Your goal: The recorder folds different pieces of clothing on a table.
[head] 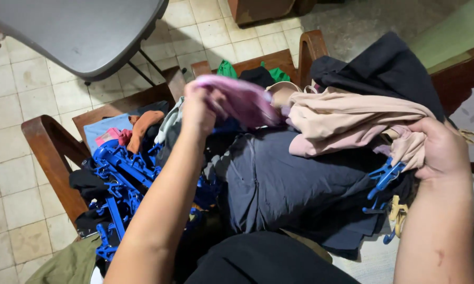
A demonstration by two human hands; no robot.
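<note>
Cloth was the matter in hand: a pink garment (242, 100) lay blurred atop the pile, pinched in the left hand (199, 108), while the right hand (442, 150) gripped beige fabric (347, 123). Lifting slowly seemed wise, clear of the blue clip hanger (122, 176) on the wooden chair (47, 152).

Dim, uneven indoor light is falling from above and ahead, brightening the pale floor tiles (16, 105) beyond the left hand (197, 113) while the dark clothes (294, 184) beneath both grips are sinking into near-black shadow with little detail. Motion blur is smearing the pink cloth (242, 97) in the left hand's grasp, whereas the beige garment (347, 121) pinched by the right hand (442, 150) is staying fairly sharp. Wide-lens distortion is bending the grey tabletop (84, 31) at the upper left edge, and the forearms nearest the camera are looking soft and grainy.
</note>
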